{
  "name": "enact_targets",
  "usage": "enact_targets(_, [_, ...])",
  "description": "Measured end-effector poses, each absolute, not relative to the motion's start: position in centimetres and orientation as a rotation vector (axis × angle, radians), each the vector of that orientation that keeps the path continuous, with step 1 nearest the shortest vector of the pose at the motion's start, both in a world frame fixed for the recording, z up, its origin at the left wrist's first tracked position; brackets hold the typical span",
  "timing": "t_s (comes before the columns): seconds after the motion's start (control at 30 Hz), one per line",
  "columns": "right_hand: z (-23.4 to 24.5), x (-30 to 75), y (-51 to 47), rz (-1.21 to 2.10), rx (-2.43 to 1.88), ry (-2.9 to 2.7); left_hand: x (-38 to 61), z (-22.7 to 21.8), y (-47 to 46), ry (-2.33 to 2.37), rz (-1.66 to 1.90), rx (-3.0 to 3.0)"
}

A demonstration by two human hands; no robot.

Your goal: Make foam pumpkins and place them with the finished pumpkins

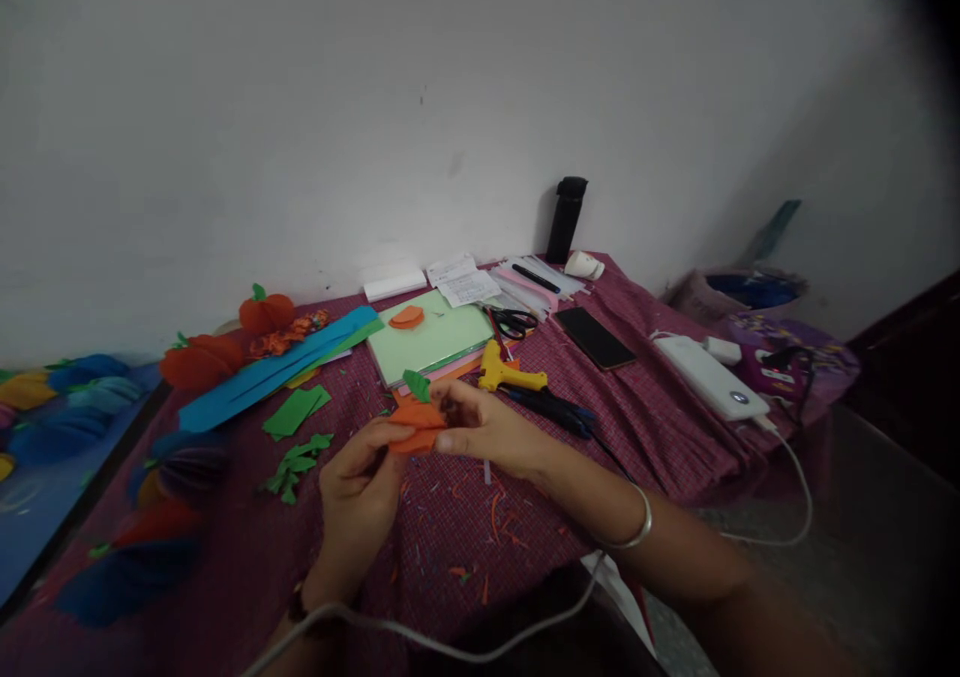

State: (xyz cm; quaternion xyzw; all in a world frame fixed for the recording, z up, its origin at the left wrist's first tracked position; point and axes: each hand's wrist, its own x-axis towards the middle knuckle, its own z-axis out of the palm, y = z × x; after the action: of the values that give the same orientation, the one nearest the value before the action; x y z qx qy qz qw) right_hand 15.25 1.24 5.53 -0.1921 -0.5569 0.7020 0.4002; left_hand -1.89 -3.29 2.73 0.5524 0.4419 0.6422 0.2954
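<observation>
Between both hands, above the cloth, is an orange folded-paper pumpkin (417, 419) with a green paper leaf (417, 385) standing at its top. My left hand (361, 477) pinches its left side. My right hand (480, 422) grips the right side with thumb and bent fingers; part of the paper is hidden behind them. Just right of my right hand lies a yellow-handled hot glue gun (513, 369). Green paper leaves (296, 467) and green paper strips (296, 412) lie left of my left hand. An orange paper piece (406, 317) rests on the pale green sheets (442, 342).
Finished paper pumpkins (202, 360) and blue paper strips (277, 367) occupy the left side. Scissors (514, 323), a phone (595, 337), a black bottle (567, 219) and a white power bank (709, 375) lie or stand to the right. A white cable (450, 649) crosses in front. Paper scraps (502, 517) litter the cloth.
</observation>
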Motion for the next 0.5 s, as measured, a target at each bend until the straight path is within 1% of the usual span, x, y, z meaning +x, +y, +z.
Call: enact_targets(0.5, [4.5,14.8,1.7,1.825,-0.477,-1.351,-1.1,2.5,-2.8,1.074,1.618,1.162])
